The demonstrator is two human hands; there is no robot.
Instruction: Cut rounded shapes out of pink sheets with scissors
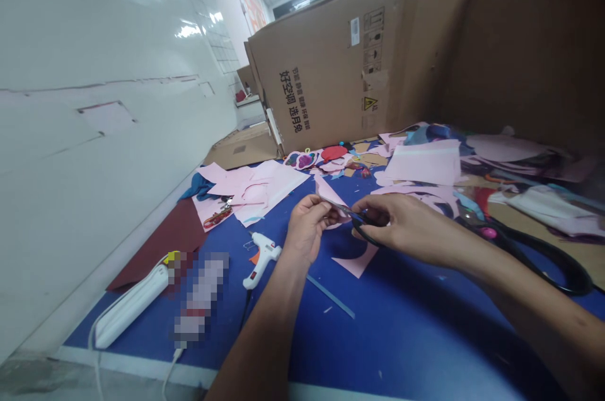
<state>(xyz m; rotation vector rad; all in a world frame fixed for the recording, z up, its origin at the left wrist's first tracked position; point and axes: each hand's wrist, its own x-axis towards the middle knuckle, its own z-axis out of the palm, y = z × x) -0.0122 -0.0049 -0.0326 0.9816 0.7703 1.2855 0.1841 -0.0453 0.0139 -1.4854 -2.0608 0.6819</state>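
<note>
Over the middle of the blue table, my left hand [308,224] pinches a piece of pink paper [328,190] between thumb and fingers. My right hand [401,224] is wrapped round the dark handles of a pair of scissors [362,222]. The blades point left and lie against the paper, close to my left fingertips; how far they are apart is hard to tell. Beneath my hands, a curved pink offcut [358,264] rests on the table. A white hot glue gun [262,256] lies just left of my left forearm.
A large cardboard box [331,73] stands behind the table [359,350]. Pink sheets [265,190] and a heap of scraps [423,161] spread along the back. At left lie a maroon sheet [163,249], a white corded bar [135,306] and a pixelated strip [201,297]. Large black scissors [543,256] lie right.
</note>
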